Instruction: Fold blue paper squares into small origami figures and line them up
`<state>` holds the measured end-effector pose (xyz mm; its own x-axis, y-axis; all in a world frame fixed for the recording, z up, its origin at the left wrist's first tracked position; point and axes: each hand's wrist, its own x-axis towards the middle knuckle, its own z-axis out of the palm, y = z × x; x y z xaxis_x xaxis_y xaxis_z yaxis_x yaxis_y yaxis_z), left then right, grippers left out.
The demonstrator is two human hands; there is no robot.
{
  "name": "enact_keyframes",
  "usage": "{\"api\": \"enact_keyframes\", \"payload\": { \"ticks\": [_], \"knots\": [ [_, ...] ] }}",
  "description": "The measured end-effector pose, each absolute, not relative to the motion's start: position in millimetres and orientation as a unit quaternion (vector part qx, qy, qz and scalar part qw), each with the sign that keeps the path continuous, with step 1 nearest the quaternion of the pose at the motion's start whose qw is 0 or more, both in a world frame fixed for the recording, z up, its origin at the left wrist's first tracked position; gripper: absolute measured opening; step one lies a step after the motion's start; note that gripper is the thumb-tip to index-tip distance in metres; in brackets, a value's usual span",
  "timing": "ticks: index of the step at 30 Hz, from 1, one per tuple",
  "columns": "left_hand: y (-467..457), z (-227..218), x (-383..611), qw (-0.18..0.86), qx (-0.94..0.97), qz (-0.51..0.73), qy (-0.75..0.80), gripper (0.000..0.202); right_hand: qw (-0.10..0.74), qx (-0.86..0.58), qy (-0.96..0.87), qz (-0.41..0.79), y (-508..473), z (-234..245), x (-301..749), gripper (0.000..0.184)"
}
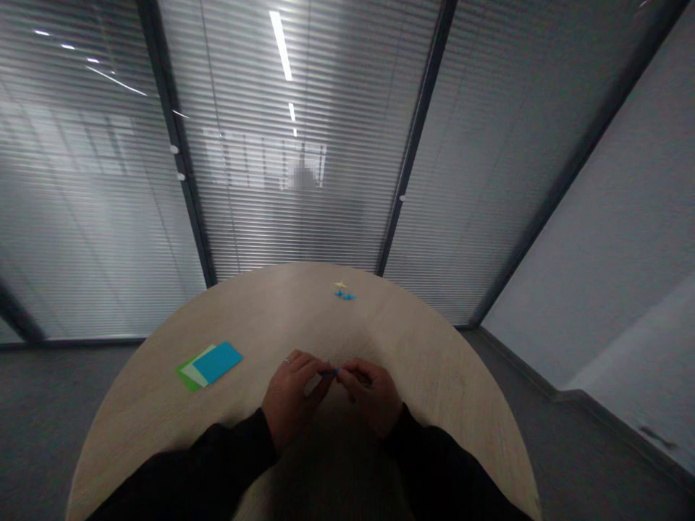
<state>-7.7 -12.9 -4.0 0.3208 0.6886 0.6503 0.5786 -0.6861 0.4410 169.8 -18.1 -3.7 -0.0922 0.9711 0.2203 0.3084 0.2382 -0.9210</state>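
Note:
Near the middle of the table, my left hand point(296, 391) and my right hand point(372, 391) meet fingertip to fingertip. Between them is a small piece of folded blue paper point(329, 372), mostly hidden by the fingers. Both hands pinch it, the left at its left side and the right at its right end. A ring shows on a left finger. Farther off lie two small folded blue paper shapes point(348, 297) and a small yellow one point(339, 284), too small to make out in detail.
To the left of my hands, flat paper sheets overlap: a blue sheet point(224, 362) on top, then pale green and brighter green. All rest on a round wooden table point(445, 405). Glass panels with blinds point(304, 231) stand behind it, and a white wall point(613, 289) is at right.

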Motion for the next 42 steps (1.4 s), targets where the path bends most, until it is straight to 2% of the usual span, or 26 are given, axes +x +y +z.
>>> {"api": "enact_keyframes", "payload": {
  "ticks": [6, 12, 15, 17, 22, 29, 42],
  "knots": [
    [-13.4, -2.9, -6.7, 0.142, 0.781, 0.454, 0.404, 0.011, 0.473, -0.487, -0.616, 0.401, -14.3, -10.9, 171.2, 0.026],
    [-12.8, -1.8, -6.7, 0.347, 0.711, 0.431, 0.435, 0.022, 0.485, -0.479, -0.625, 0.381, -12.0, -7.1, 176.3, 0.025],
    [-12.6, -1.8, -6.2, 0.426, 0.679, 0.418, 0.428, 0.029, 0.477, -0.472, -0.605, 0.428, -11.0, -6.3, 177.7, 0.026],
    [-13.1, -1.6, -5.6, 0.443, 0.676, 0.41, 0.423, 0.03, 0.469, -0.458, -0.581, 0.483, -10.3, -8.0, 177.4, 0.026],
    [-16.8, 0.3, -5.1, 0.381, 0.715, 0.406, 0.421, 0.025, 0.471, -0.415, -0.489, 0.605, -8.3, -16.5, 175.0, 0.024],
    [-18.7, 0.0, -4.0, 0.262, 0.766, 0.429, 0.402, 0.014, 0.481, -0.387, -0.458, 0.64, -7.8, -24.4, 174.1, 0.027],
    [-20.5, -1.6, -3.4, 0.226, 0.779, 0.441, 0.385, 0.009, 0.47, -0.353, -0.428, 0.687, -11.2, -18.2, 172.5, 0.035]
  ]
}}
